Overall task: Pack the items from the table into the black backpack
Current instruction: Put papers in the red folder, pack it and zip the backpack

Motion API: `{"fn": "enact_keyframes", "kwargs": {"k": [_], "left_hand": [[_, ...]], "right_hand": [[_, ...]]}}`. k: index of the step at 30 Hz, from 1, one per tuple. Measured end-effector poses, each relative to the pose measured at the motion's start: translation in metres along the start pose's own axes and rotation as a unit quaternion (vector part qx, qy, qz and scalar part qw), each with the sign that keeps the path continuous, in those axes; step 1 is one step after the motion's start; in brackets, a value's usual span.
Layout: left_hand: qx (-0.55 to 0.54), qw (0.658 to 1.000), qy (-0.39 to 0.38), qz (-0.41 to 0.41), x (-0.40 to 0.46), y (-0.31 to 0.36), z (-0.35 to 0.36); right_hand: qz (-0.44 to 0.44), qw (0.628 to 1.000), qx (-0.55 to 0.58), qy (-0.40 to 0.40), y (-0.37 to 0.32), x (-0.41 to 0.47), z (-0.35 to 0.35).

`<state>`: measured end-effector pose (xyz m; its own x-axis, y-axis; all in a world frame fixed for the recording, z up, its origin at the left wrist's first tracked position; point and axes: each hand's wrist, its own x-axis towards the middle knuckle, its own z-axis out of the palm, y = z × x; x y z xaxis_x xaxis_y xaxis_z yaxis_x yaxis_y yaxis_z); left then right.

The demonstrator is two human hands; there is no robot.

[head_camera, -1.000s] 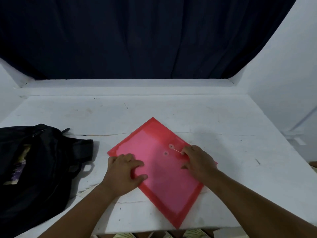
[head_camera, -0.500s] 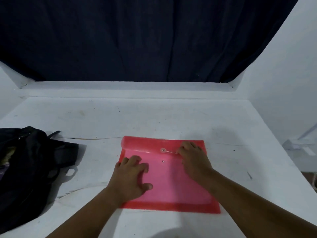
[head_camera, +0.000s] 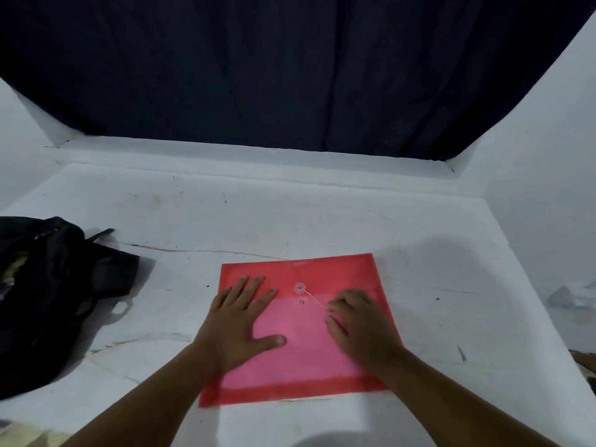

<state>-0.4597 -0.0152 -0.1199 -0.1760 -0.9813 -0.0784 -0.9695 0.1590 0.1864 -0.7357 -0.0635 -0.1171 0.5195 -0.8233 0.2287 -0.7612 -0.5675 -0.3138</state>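
Note:
A red plastic document envelope (head_camera: 309,356) lies flat on the white table (head_camera: 290,217), its flap toward the far side. My left hand (head_camera: 238,324) presses flat on its left half with fingers spread. My right hand (head_camera: 358,327) rests on its right half and pinches the thin closure string that runs from the round button (head_camera: 300,288) on the flap. The black backpack (head_camera: 48,295) slumps at the table's left edge, apart from both hands, its top open with something pale and patterned inside.
A dark curtain (head_camera: 290,66) hangs behind the table. White walls close in on the left and right. A crack runs across the tabletop beyond the envelope. Some pale clutter lies off the table's right side (head_camera: 577,295).
The envelope has been turned from a diagonal lie to square with the table edge. My left fingers have straightened and spread; my right hand has drawn the string out to the right.

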Motion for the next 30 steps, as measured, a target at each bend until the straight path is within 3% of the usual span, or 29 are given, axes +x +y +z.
{"fn": "enact_keyframes", "kwargs": {"k": [3,8,11,14,23,25,27,30], "left_hand": [[0.001,1.0,0.019,-0.007,0.0,0.001,0.004],[-0.001,0.999,0.037,-0.005,-0.002,-0.001,0.005],[-0.008,0.999,0.037,-0.004,-0.001,0.0,0.004],[-0.017,0.999,0.039,-0.006,0.0,-0.002,0.005],[-0.004,1.0,0.022,-0.01,0.001,-0.003,0.005],[-0.007,1.0,0.024,-0.009,0.002,-0.003,0.005],[-0.006,1.0,0.025,-0.008,0.002,-0.004,0.005],[-0.017,0.999,0.029,-0.006,0.002,-0.004,0.005]], "right_hand": [[0.022,0.999,-0.044,-0.008,-0.011,0.014,-0.015],[0.153,0.975,-0.136,-0.083,0.006,0.036,-0.049],[0.148,0.985,-0.03,-0.085,0.033,0.034,-0.054],[0.189,0.972,0.12,-0.079,0.043,0.028,-0.057],[0.364,0.924,0.115,-0.019,0.061,0.017,-0.07],[0.346,0.931,0.105,0.04,0.052,0.023,-0.067],[0.246,0.961,0.095,0.079,0.035,0.03,-0.055],[0.108,0.988,0.108,0.02,0.007,0.039,-0.024]]}}
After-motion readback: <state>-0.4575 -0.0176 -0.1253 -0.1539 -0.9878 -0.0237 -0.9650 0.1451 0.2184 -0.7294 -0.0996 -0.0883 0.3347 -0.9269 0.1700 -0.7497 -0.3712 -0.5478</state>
